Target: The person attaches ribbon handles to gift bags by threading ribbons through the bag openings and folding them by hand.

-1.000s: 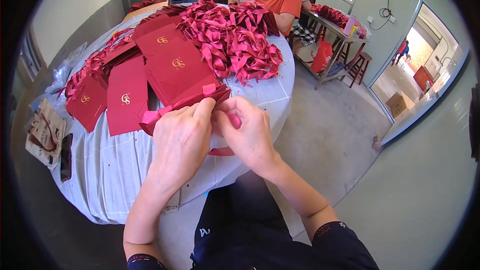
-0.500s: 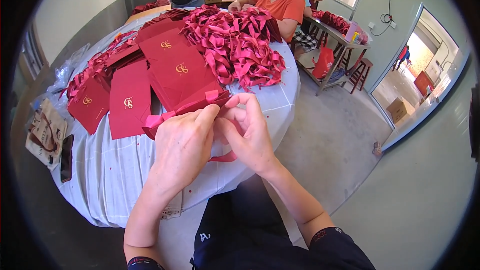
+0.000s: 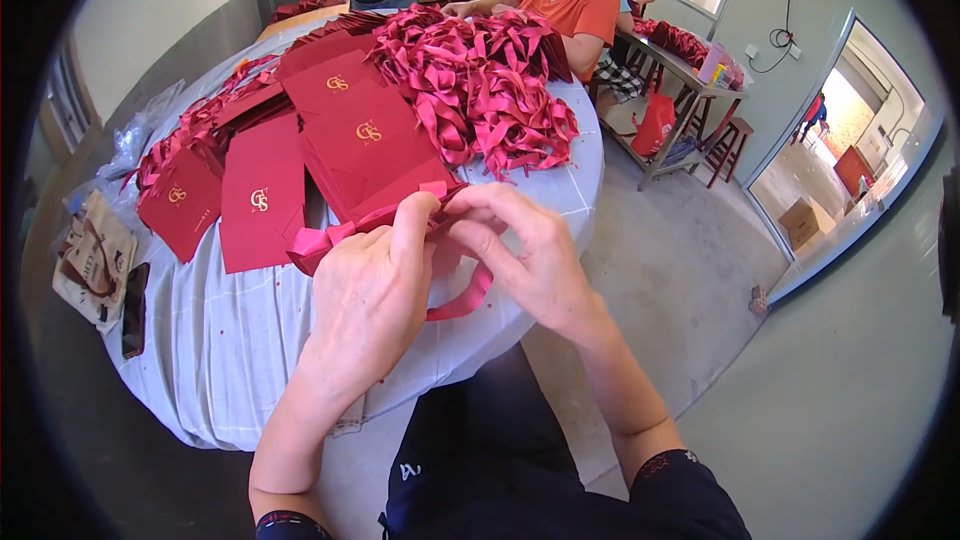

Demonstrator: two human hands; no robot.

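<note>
spreading widest, the cloth-covered tabletop (image 3: 260,360) carries the ribbon pile (image 3: 470,90), tangled and deep pink. flat red bags (image 3: 262,202) lie left of the ribbon pile. the held bag (image 3: 308,262) is on the near side of the ribbon pile, toward its left. the left hand (image 3: 370,285) grips that bag's edge; the right hand (image 3: 525,255) has thumb and fingers bent close together, but what they pinch i cannot tell. a ribbon strip (image 3: 465,302) curves below the hands, nearer than the ribbon pile. the step looks like fastening ribbon along the edge; the next move probably calls for steady left-hand support and a fine right-hand pinch.
</note>
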